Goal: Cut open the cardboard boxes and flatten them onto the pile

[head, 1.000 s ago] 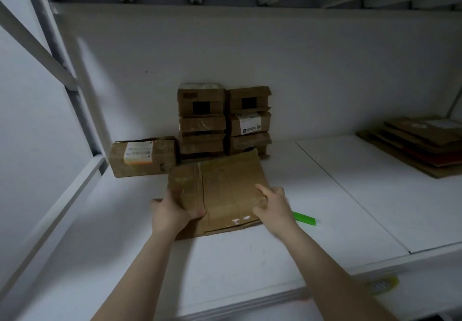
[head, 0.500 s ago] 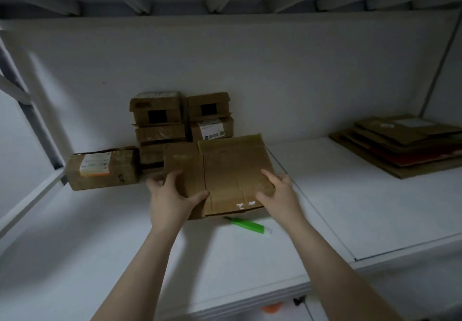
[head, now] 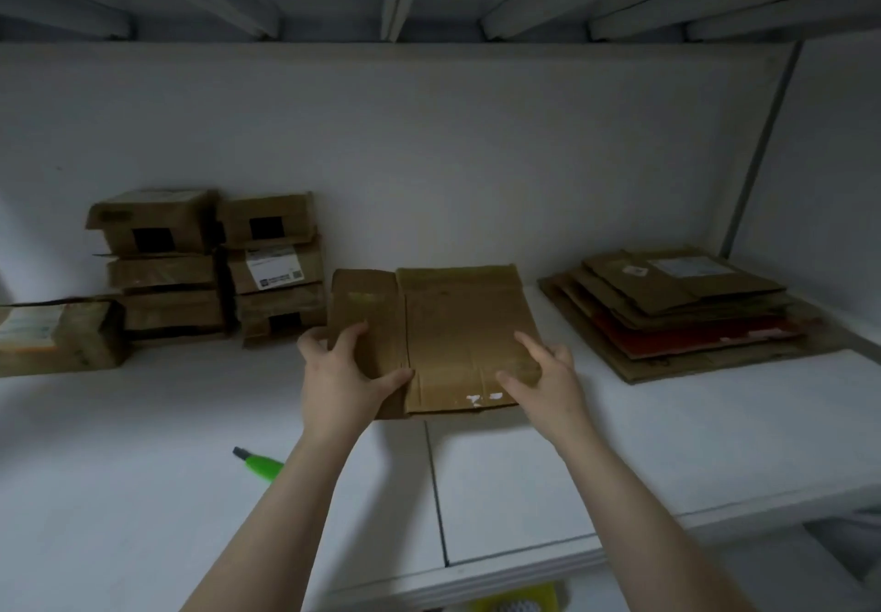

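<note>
— Where is the flattened box point(head: 460, 339) right now?

— Dead centre of the view, above the white shelf point(head: 667, 421), its broad face turned up toward the camera. I cannot tell whether its far edge touches the shelf.

— And the grips?

— Both are grasping it. The left-hand grip point(head: 341, 375) is curled round the narrow flap at the box's 8 o'clock, thumb on top. The right-hand grip point(head: 543, 375) pinches the corner at 4 o'clock, forefinger stretched across the face.

— What lies around it?

— The pile of flattened cardboard point(head: 681, 306) sits at 3 o'clock, apart from the box. Two stacks of closed boxes point(head: 210, 263) stand at 10 o'clock against the back wall, with one more closed box point(head: 57, 335) at 9 o'clock. A green cutter point(head: 262, 464) lies at 7 o'clock, partly hidden behind the left forearm.
</note>
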